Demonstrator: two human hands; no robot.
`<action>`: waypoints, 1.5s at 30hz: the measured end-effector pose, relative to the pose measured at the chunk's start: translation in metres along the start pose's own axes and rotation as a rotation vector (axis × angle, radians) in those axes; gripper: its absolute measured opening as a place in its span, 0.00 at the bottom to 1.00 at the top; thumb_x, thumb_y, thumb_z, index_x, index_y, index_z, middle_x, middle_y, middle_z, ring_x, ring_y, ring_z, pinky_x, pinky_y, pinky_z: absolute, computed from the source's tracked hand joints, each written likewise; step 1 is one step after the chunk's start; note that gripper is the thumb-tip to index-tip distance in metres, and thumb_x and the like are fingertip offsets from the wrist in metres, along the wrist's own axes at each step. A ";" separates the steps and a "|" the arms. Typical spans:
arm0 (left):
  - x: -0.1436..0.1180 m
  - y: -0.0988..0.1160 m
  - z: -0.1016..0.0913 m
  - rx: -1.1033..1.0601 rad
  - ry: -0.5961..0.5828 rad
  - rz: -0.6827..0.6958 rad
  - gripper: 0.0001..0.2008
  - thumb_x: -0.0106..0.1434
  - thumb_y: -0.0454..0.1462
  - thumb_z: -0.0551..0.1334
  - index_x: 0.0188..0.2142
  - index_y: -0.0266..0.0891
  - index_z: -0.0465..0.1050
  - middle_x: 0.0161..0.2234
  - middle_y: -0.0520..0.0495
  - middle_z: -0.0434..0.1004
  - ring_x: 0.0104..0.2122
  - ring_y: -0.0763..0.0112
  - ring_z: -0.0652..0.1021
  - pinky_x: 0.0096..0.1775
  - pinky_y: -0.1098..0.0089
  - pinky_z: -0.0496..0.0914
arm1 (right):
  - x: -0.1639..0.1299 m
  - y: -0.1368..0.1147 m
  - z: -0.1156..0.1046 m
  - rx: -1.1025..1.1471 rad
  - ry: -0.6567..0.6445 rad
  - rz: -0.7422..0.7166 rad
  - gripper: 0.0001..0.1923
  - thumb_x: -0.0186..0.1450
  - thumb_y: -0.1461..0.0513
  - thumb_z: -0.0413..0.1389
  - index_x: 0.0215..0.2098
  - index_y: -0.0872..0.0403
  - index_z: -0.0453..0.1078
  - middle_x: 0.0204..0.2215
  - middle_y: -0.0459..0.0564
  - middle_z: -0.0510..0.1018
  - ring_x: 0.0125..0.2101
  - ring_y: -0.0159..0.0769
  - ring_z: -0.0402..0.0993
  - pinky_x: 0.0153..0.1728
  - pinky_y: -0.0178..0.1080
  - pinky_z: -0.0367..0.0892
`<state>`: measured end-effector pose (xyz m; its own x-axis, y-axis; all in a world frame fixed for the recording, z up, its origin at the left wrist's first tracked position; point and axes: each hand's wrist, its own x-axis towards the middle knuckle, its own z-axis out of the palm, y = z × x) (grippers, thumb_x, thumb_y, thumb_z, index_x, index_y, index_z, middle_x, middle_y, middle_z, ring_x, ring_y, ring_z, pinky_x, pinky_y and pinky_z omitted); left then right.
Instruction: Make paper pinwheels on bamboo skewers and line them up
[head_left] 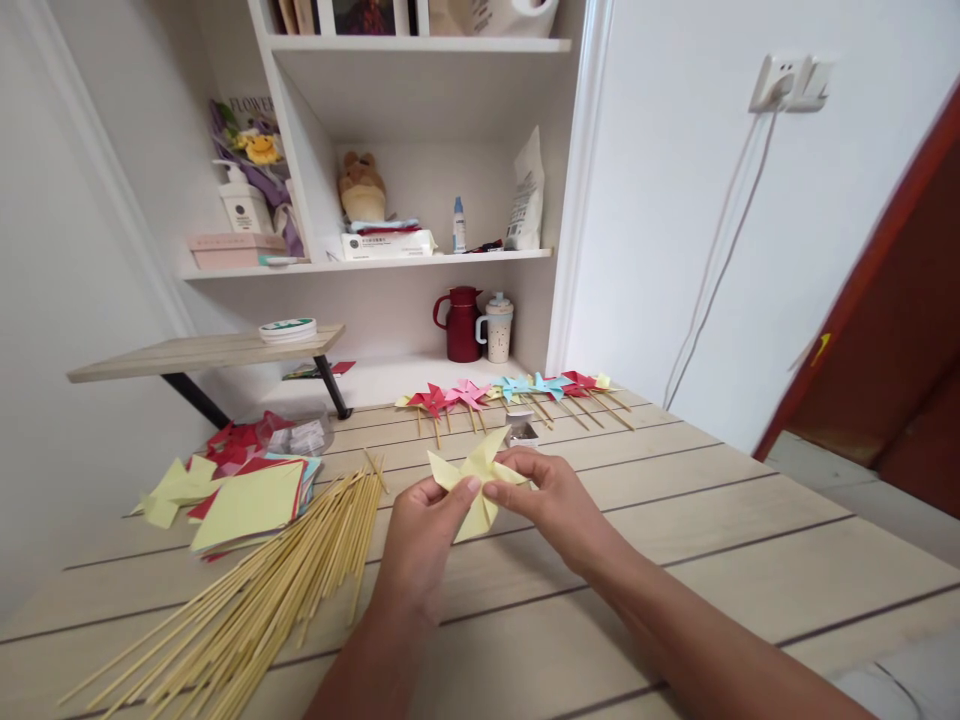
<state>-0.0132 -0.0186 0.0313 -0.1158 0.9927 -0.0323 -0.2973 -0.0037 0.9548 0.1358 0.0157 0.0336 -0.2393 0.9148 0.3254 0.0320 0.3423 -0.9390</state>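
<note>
Being held over a slatted wooden table (720,545), a pale yellow paper pinwheel (480,464) is clamped by both hands: its left side is pinched by the left hand (421,528), its right side by the right hand (556,500). Both thumbs are set near its centre, and its points are left projecting around the grip. The shaping of the blades seems to be in hand; a steady pinch at the centre appears called for next. Thin sticks (300,560) are spread to the left.
</note>
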 end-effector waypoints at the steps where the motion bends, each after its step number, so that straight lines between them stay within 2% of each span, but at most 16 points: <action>1: -0.001 0.001 0.000 -0.004 -0.026 0.000 0.21 0.50 0.44 0.73 0.41 0.34 0.81 0.34 0.40 0.83 0.34 0.61 0.81 0.42 0.64 0.71 | 0.001 0.001 -0.001 0.016 -0.013 0.008 0.06 0.56 0.59 0.63 0.27 0.53 0.75 0.32 0.47 0.77 0.37 0.40 0.72 0.42 0.40 0.65; 4: -0.001 0.008 -0.004 0.042 -0.071 0.029 0.26 0.54 0.46 0.70 0.50 0.36 0.76 0.43 0.37 0.81 0.42 0.58 0.80 0.47 0.62 0.70 | 0.003 0.003 -0.005 0.036 -0.029 0.031 0.06 0.56 0.59 0.62 0.26 0.54 0.74 0.30 0.46 0.77 0.34 0.38 0.72 0.39 0.39 0.65; 6: 0.002 0.013 -0.010 0.181 0.003 0.113 0.30 0.56 0.45 0.69 0.57 0.41 0.71 0.51 0.37 0.76 0.50 0.56 0.76 0.52 0.60 0.68 | 0.005 0.004 -0.008 -0.019 -0.016 0.032 0.07 0.56 0.59 0.62 0.25 0.54 0.72 0.30 0.46 0.77 0.34 0.38 0.72 0.38 0.39 0.65; 7: 0.004 0.014 -0.014 0.292 0.082 0.185 0.31 0.56 0.44 0.69 0.58 0.44 0.69 0.54 0.37 0.73 0.54 0.56 0.73 0.54 0.59 0.66 | 0.005 0.004 -0.010 -0.070 -0.006 0.020 0.07 0.56 0.59 0.62 0.25 0.54 0.73 0.30 0.47 0.77 0.34 0.39 0.72 0.39 0.40 0.65; 9: 0.009 0.016 -0.020 0.547 0.228 0.377 0.29 0.55 0.42 0.69 0.57 0.47 0.70 0.59 0.40 0.65 0.60 0.55 0.66 0.59 0.56 0.60 | 0.006 0.004 -0.012 -0.195 0.010 -0.026 0.06 0.56 0.59 0.63 0.27 0.54 0.74 0.34 0.50 0.78 0.37 0.41 0.73 0.41 0.41 0.65; 11: 0.013 0.016 -0.023 0.765 0.307 0.512 0.25 0.53 0.40 0.70 0.52 0.49 0.74 0.62 0.43 0.59 0.62 0.53 0.61 0.62 0.52 0.55 | 0.006 0.004 -0.014 -0.309 0.000 -0.080 0.05 0.57 0.60 0.63 0.30 0.54 0.76 0.38 0.51 0.79 0.41 0.42 0.73 0.43 0.41 0.65; 13: 0.013 0.016 -0.022 0.907 0.306 0.532 0.22 0.51 0.38 0.71 0.47 0.50 0.78 0.64 0.45 0.57 0.63 0.50 0.59 0.62 0.49 0.53 | 0.005 0.004 -0.015 -0.384 -0.040 -0.116 0.04 0.57 0.62 0.63 0.31 0.53 0.77 0.39 0.52 0.80 0.42 0.42 0.73 0.43 0.42 0.65; 16: 0.011 0.015 -0.016 0.998 0.197 0.463 0.18 0.48 0.35 0.72 0.40 0.50 0.80 0.63 0.47 0.60 0.63 0.47 0.59 0.62 0.47 0.53 | 0.004 0.004 -0.016 -0.454 -0.109 -0.143 0.02 0.58 0.64 0.62 0.31 0.53 0.77 0.38 0.51 0.81 0.41 0.41 0.73 0.43 0.41 0.65; 21: 0.010 0.016 -0.014 0.965 0.070 0.385 0.09 0.49 0.34 0.70 0.32 0.46 0.81 0.59 0.45 0.69 0.60 0.50 0.65 0.61 0.48 0.55 | 0.004 0.005 -0.015 -0.534 -0.130 -0.172 0.05 0.58 0.66 0.62 0.34 0.53 0.78 0.37 0.51 0.81 0.40 0.41 0.73 0.42 0.41 0.65; 28: 0.012 0.012 -0.012 0.860 -0.018 0.362 0.06 0.48 0.33 0.70 0.27 0.46 0.82 0.49 0.45 0.78 0.52 0.53 0.73 0.55 0.55 0.62 | 0.003 0.003 -0.014 -0.568 -0.145 -0.214 0.05 0.58 0.66 0.62 0.33 0.54 0.78 0.36 0.51 0.81 0.40 0.41 0.73 0.42 0.41 0.66; 33: 0.015 0.008 -0.012 0.843 -0.021 0.387 0.03 0.49 0.34 0.68 0.24 0.45 0.81 0.40 0.46 0.81 0.44 0.58 0.77 0.52 0.59 0.65 | 0.003 0.007 -0.015 -0.561 -0.146 -0.249 0.02 0.59 0.64 0.63 0.32 0.53 0.77 0.35 0.50 0.81 0.39 0.41 0.73 0.41 0.41 0.66; 37: 0.015 0.005 -0.013 0.784 0.002 0.376 0.02 0.49 0.35 0.68 0.22 0.44 0.81 0.35 0.46 0.82 0.42 0.58 0.78 0.49 0.62 0.67 | 0.004 0.010 -0.015 -0.567 -0.141 -0.273 0.01 0.60 0.63 0.63 0.31 0.52 0.77 0.34 0.50 0.81 0.39 0.42 0.74 0.41 0.41 0.66; 42: 0.011 0.007 -0.012 0.542 -0.035 0.213 0.07 0.50 0.38 0.69 0.29 0.41 0.83 0.35 0.44 0.83 0.39 0.58 0.80 0.44 0.64 0.70 | 0.004 0.008 -0.013 -0.501 -0.064 -0.236 0.01 0.59 0.62 0.64 0.30 0.51 0.76 0.35 0.49 0.81 0.40 0.42 0.74 0.43 0.43 0.66; 45: 0.011 0.010 -0.013 0.418 -0.008 0.091 0.10 0.49 0.38 0.69 0.32 0.38 0.83 0.36 0.42 0.84 0.36 0.58 0.81 0.42 0.64 0.71 | 0.005 0.004 -0.015 -0.402 0.011 -0.196 0.05 0.61 0.60 0.62 0.36 0.50 0.77 0.38 0.48 0.81 0.42 0.41 0.75 0.44 0.43 0.67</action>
<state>-0.0295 -0.0089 0.0363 -0.1160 0.9915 0.0588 0.1235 -0.0444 0.9913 0.1491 0.0251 0.0329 -0.2682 0.8257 0.4962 0.3625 0.5637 -0.7422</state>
